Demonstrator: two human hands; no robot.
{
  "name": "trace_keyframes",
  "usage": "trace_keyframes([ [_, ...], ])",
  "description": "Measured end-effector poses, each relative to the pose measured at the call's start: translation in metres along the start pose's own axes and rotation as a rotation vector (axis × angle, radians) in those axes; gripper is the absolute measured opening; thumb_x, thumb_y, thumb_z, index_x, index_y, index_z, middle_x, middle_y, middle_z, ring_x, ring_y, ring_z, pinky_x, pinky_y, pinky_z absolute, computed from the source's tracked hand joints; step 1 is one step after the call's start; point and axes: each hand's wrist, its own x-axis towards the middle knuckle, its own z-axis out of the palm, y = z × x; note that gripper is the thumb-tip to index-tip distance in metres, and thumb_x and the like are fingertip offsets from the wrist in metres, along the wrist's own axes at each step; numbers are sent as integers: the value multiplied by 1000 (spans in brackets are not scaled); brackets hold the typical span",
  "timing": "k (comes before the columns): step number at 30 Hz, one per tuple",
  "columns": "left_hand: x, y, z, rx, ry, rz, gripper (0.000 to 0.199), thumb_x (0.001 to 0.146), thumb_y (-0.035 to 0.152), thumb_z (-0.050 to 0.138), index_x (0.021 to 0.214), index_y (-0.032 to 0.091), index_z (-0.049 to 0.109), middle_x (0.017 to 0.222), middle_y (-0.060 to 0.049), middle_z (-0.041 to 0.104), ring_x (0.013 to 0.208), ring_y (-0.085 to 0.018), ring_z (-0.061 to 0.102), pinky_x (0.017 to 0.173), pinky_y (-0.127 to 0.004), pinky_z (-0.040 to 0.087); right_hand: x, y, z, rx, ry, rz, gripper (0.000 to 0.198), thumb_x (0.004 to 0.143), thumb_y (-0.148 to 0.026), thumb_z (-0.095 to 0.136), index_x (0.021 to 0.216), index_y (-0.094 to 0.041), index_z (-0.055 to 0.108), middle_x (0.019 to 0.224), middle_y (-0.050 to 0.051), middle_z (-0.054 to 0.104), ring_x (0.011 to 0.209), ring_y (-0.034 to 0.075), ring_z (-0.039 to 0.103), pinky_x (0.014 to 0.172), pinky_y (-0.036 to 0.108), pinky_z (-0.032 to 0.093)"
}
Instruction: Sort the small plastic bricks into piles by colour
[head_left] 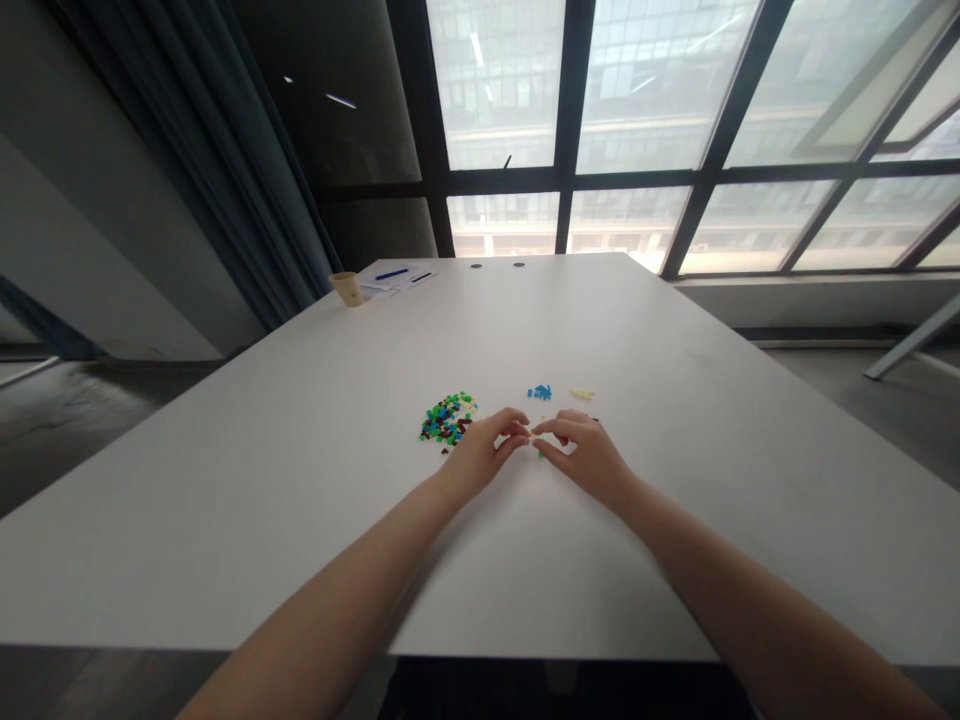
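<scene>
My left hand (487, 442) and my right hand (583, 450) meet fingertip to fingertip just above the table, beside a mixed pile of small toy bricks (444, 428). The left thumb and fingers are closed in a pinch. Facing it, the right thumb and index finger are also drawn together. Something tiny and pale seems to sit between the fingertips, too small to name. A small green brick (541, 455) lies under the right hand. Dark pieces (596, 420) show partly behind that hand. Beyond the hands are a group of blue bricks (540, 392) and a group of pale yellow bricks (582, 393).
The white table (300, 480) stretches from its near edge toward the windows. At its far left stand a tan cup (347, 289) and papers (397, 284) with a blue pen (391, 274). A dark blue curtain (217, 150) hangs left of the table.
</scene>
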Motion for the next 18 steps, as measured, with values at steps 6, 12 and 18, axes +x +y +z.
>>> trace_keyframes([
  [6, 0, -2, -1, 59, 30, -49, 19, 83, 29, 45, 100, 22, 50, 85, -1, 64, 77, -12, 58, 73, -24, 44, 6, 63, -26, -226, 87, 265, 17, 74, -29, 54, 80, -19, 67, 62, 0, 49, 58, 12, 46, 60, 25, 35],
  [12, 0, -2, 0, 90, -6, -42, 22, 83, 29, 43, 103, 22, 49, 85, -1, 63, 75, -11, 57, 68, -23, 43, 4, 101, -33, -411, 10, 583, 22, 71, -30, 50, 81, -21, 68, 69, 2, 55, 63, 14, 49, 61, 26, 34],
  [18, 1, -6, 1, 95, 9, -40, 22, 82, 27, 43, 103, 22, 50, 83, 0, 62, 75, -11, 57, 71, -24, 43, 9, 92, -27, -453, -15, 641, 27, 73, -30, 46, 90, -23, 66, 78, 3, 61, 69, 15, 52, 61, 26, 35],
])
